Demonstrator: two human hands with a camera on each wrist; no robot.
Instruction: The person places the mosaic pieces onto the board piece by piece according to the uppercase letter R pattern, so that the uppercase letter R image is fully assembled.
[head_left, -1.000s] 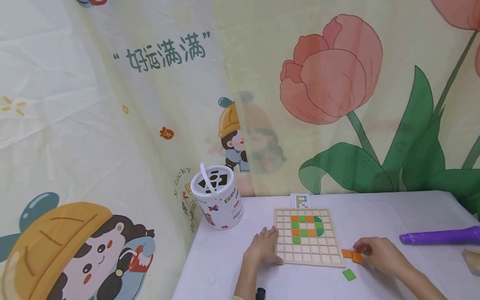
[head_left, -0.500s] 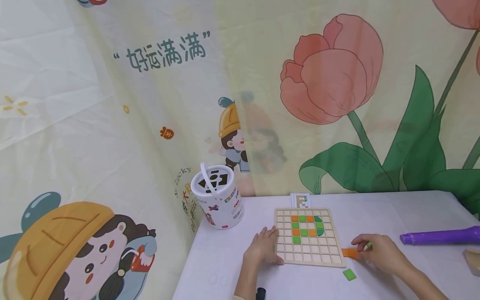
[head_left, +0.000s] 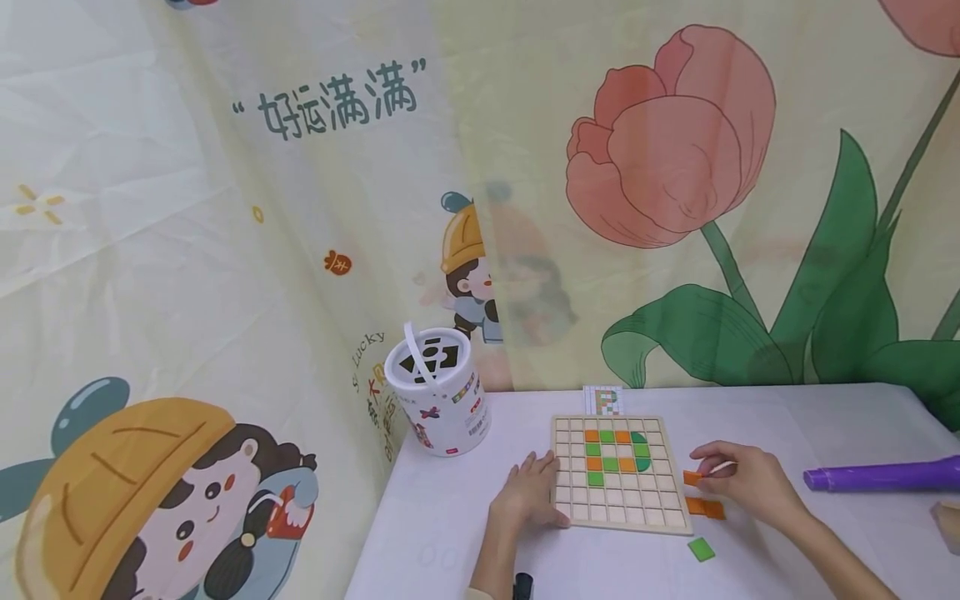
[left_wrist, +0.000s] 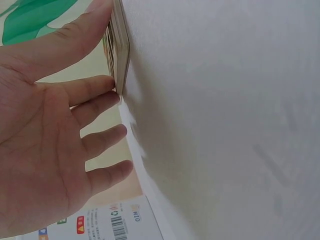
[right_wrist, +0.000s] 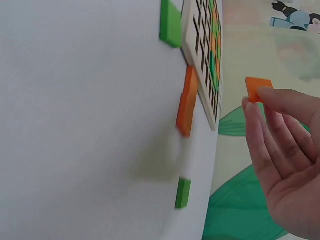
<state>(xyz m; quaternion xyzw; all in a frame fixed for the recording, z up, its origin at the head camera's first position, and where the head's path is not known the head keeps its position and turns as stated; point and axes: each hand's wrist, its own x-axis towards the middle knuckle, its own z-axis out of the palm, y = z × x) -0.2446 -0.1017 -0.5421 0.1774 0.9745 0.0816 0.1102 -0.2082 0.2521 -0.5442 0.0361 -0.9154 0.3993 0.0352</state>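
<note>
My left hand (head_left: 527,493) lies at the left side of a wooden grid board (head_left: 622,504), its fingers extended. In the left wrist view, the thumb and fingertips touch the board's edge (left_wrist: 120,55). Green and orange tiles on the board form a P-like shape. Just off the board's right side, my right hand (head_left: 750,483) pinches an orange square tile (right_wrist: 256,87) between thumb and fingers, raised above the table. Below it, orange tiles (head_left: 705,507) lie beside the board, with a green tile (head_left: 701,548) nearer the front. Another green tile (right_wrist: 183,192) shows in the right wrist view.
A white lidded bucket (head_left: 442,408) with a handle stands at the back left. A small pattern card (head_left: 603,400) is behind the board. To the right lie a purple stick-like object (head_left: 877,475) and a wooden piece (head_left: 947,525). Printed curtains hang behind.
My right hand has risen from the loose orange tiles and moved farther back, now with an orange tile in its pinch. The left hand has stayed on the board's edge.
</note>
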